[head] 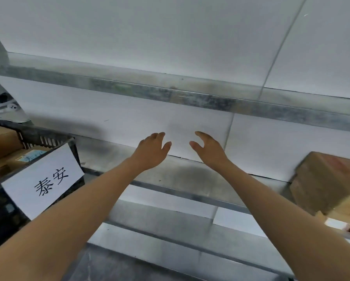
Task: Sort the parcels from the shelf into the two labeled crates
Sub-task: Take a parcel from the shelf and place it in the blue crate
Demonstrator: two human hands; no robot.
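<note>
- While both arms reach over the shelf (180, 179), the left hand (151, 149) and right hand (209, 149) have their fingers loosely apart and hold nothing.
- Looks partway done to me: the black crate (48, 138) with the 泰安 label (44, 179) at left already has brown parcels (1, 138) in it, and more boxes (328, 179) wait on the shelf at right.
- The other one isn't in view, and those right-side boxes are blurry and cut off.

Head view, single, wide-angle: worn on the head, faces forward and down onto metal shelf (176, 175), near, white wall (170, 37) filling upper frame.
</note>
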